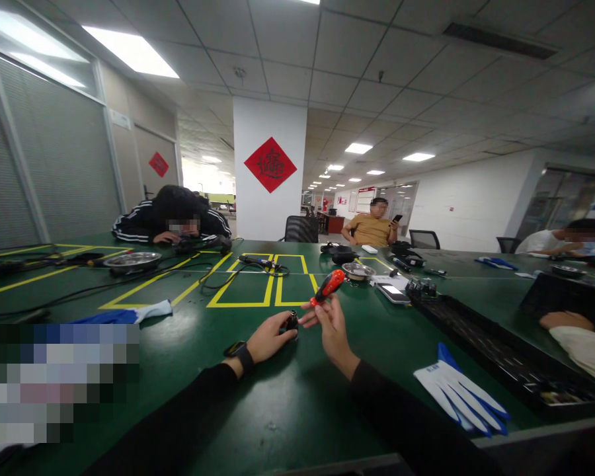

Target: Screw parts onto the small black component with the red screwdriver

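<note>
My left hand (270, 337), with a dark watch on its wrist, has its fingers closed around a small black part (291, 320) just above the green table (228, 410). What kind of part this is does not show. My right hand (333, 330) grips a screwdriver (330, 286) with a red and black handle. The handle points up and to the right, and the shaft cannot be made out among the fingers. Both hands are close together, the right one a little higher.
A long black tray (476, 337) with small parts lies to the right, beside white-and-blue gloves (461, 390). Beyond my hands are a phone (393, 293), a metal bowl (357, 270) and a cabled tool (258, 262). Another bowl (133, 260) stands left. Several people sit around the table.
</note>
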`<state>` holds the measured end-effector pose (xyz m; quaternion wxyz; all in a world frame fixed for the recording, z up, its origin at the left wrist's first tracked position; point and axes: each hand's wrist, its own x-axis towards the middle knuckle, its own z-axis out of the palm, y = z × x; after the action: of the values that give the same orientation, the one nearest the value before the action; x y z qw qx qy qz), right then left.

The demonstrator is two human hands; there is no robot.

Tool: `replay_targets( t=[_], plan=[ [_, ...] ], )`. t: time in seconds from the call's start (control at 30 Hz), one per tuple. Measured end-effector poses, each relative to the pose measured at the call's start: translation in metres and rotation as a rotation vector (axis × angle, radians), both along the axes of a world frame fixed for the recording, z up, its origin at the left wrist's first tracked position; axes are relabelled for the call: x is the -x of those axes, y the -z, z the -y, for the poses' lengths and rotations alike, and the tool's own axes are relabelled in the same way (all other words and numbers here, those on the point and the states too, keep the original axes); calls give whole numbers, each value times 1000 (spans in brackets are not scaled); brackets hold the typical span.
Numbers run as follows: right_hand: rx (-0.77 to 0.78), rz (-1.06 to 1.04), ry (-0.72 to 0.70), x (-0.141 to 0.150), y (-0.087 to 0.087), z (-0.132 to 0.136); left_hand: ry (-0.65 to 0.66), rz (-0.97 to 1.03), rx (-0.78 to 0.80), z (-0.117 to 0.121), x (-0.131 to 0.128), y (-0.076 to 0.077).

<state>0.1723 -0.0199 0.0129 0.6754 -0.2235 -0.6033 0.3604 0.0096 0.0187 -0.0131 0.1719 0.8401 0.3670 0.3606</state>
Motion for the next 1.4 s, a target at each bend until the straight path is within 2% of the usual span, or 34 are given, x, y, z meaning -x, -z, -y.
replay_targets(
  t=[0.3,0.63,1.0,1.4],
  plan=[
    [39,-39,-1,3,-1,-5,-3,3,9,0,0,0],
    [-2,-35,-34,0,-1,2,8,-3,-4,0,0,0],
    [60,-52,7,3,-1,-5,-9,4,2,0,0,0],
    [37,-47,-21,3,-3,-2,3,16,20,1,0,0]
  ],
)
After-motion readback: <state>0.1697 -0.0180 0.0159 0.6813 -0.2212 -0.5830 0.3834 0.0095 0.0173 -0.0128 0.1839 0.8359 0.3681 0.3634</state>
